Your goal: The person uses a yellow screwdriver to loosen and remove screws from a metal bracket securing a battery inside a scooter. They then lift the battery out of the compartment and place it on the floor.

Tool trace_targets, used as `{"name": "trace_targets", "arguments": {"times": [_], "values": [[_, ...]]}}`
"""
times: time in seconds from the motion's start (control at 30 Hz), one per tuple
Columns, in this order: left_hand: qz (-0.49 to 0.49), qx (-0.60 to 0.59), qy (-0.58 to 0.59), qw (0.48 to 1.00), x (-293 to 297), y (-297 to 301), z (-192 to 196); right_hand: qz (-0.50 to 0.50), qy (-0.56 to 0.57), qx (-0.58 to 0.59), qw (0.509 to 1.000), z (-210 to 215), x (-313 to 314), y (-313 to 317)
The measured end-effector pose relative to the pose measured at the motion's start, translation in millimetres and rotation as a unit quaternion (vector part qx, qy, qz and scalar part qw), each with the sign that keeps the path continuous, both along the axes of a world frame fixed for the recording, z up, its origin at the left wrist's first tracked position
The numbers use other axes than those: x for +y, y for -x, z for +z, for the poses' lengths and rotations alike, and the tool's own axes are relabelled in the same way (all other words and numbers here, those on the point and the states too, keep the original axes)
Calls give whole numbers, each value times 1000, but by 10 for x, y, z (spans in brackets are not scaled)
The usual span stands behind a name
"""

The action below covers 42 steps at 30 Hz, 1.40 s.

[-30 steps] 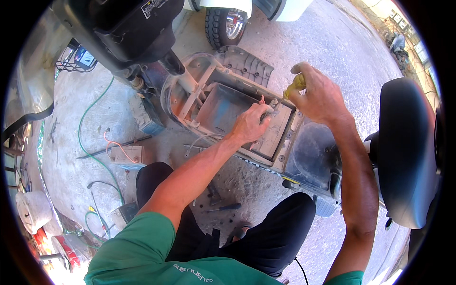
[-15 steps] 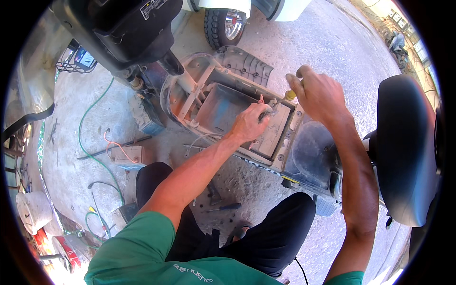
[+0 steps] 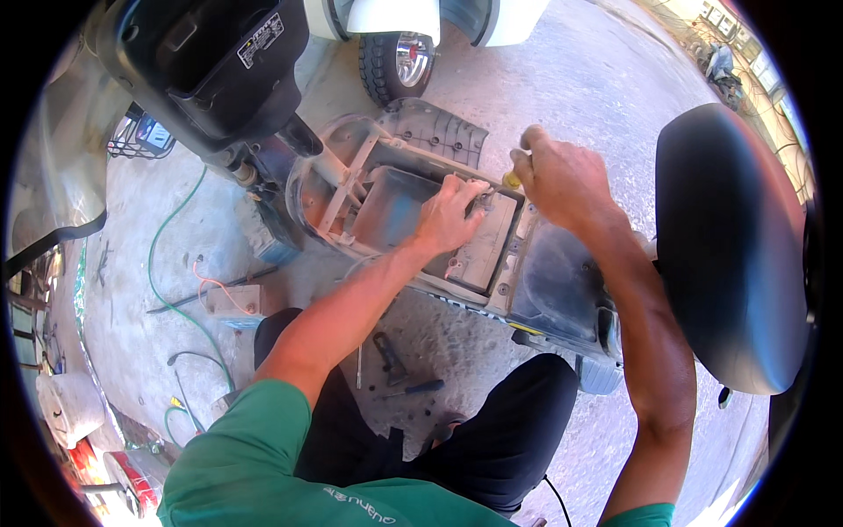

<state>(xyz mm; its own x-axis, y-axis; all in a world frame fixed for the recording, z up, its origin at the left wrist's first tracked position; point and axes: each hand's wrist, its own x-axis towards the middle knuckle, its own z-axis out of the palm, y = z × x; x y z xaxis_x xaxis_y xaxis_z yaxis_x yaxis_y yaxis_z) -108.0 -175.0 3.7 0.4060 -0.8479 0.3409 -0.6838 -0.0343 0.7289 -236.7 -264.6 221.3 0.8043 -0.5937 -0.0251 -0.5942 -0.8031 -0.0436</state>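
Screwdriver (image 3: 512,178) | at rear edge of scooter's open frame tray (image 3: 413,220) | right hand (image 3: 562,180) fisted on its yellow handle | left hand (image 3: 448,220) pressing flat on tray rim | likely light, rigid; grip handle firmly

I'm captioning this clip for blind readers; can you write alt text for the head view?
Seen from above, a person's left hand presses on the open floor compartment of a stripped scooter frame while the right hand grips a yellow-handled tool at its edge. A black seat stands at right; loose tools lie on the concrete.
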Motion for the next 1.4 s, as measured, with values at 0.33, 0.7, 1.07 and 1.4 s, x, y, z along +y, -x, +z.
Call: {"name": "trace_targets", "arguments": {"times": [0.33, 0.7, 1.07, 1.4], "values": [[-122, -99, -87, 984, -331, -270, 160, -17, -26, -15, 999, 62, 63, 71], [-127, -187, -156, 962, -360, -250, 411, 46, 13, -107, 993, -103, 5, 125], [-85, -182, -183, 962, -374, -172, 500, 128, -29, -161, 978, -249, -205, 52], [-69, -267, -52, 960, -360, -245, 336, 80, 21, -71, 994, -149, -128, -43]]}}
